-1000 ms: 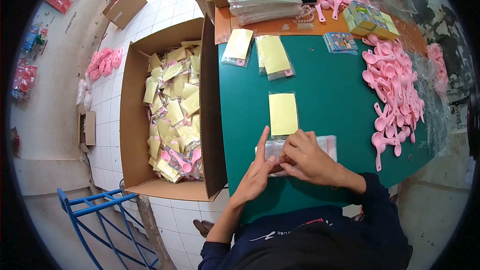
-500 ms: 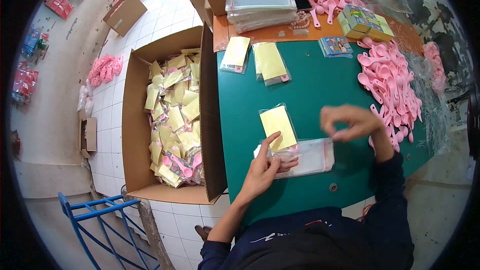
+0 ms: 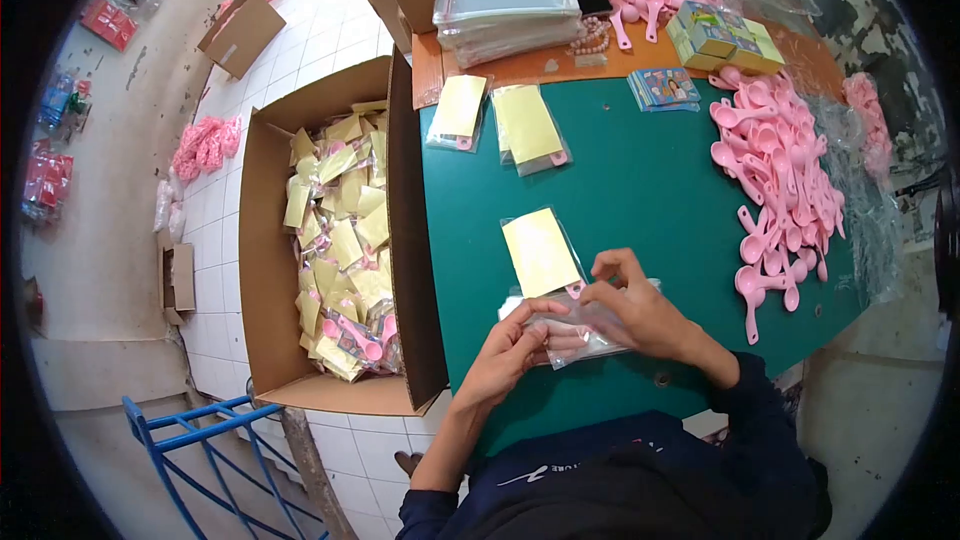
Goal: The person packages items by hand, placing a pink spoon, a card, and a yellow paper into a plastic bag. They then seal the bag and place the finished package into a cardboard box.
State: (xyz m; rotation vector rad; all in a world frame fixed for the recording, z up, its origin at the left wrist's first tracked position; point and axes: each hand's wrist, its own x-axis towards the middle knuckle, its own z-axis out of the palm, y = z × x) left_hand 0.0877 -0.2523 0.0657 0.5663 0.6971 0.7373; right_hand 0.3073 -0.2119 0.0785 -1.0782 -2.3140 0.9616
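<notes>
My left hand (image 3: 510,348) is closed on a clear plastic bag (image 3: 575,348) at the near side of the green table. My right hand (image 3: 645,312) is at the bag's right side, index finger bent, its lower fingers against the plastic and partly blurred. Beneath both hands lies a stack of clear bags, mostly hidden. Just beyond them rests a filled bag with a yellow card (image 3: 541,252) and a pink spoon end showing. Farther back are more such packed bags (image 3: 528,126) (image 3: 459,110).
A big cardboard box (image 3: 420,240) full of packed bags stands left of the table. Pink spoons (image 3: 780,155) are heaped at right. Printed cards (image 3: 664,89), card stacks (image 3: 715,35) and a pile of clear bags (image 3: 505,20) lie at the back. A blue metal frame (image 3: 200,430) stands lower left.
My right hand has moved left from beside the bag stack to the bag at my left hand. Pink spoons at the heap's near edge are now uncovered. The view has shifted slightly.
</notes>
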